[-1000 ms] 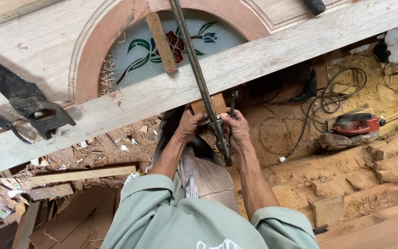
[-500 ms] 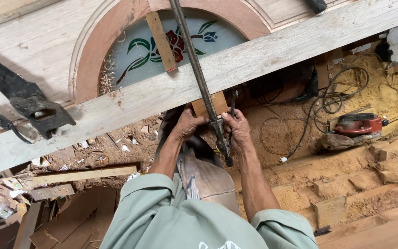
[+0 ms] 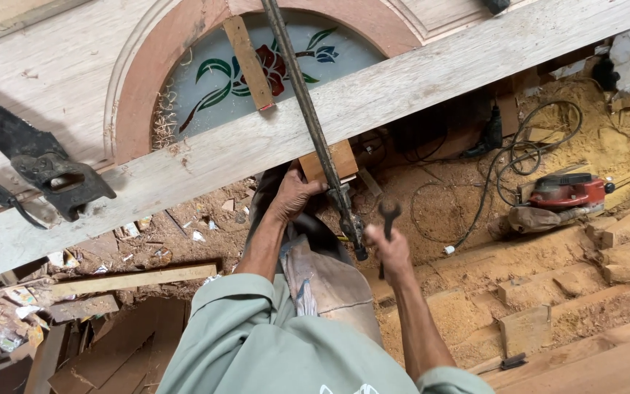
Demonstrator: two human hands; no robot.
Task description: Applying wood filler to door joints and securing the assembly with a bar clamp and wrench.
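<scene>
Under the plank's (image 3: 417, 80) near edge, the left hand (image 3: 293, 193) is closed around the bottom of a small wood block (image 3: 329, 162), pressing it up against the plank beside a long steel clamp bar (image 3: 308, 109). That bar runs slantwise across the plank and over the arched door panel (image 3: 147, 87) above the hands, ending in a jaw and screw (image 3: 349, 219) just right of the left hand. Close beside the screw's lower end, the right hand (image 3: 391, 252) is clenched on the handle of a dark open-ended spanner (image 3: 387, 219), whose forked head points up, apart from the screw. Inside the arch sits painted glass (image 3: 278, 66) with a red flower and green leaves, crossed by a short wood strip (image 3: 248, 62). Far left of the left hand, a black clamp head (image 3: 60, 182) grips the plank's edge. Well right of the right hand, a red power sander (image 3: 563, 195) lies on the sawdust-covered floor (image 3: 475, 248) among black cables (image 3: 541, 138). Below both hands, offcuts (image 3: 523, 328) and boards (image 3: 133, 279) lie scattered, and the person's pale green sleeves (image 3: 257, 335) fill the lower edge.
</scene>
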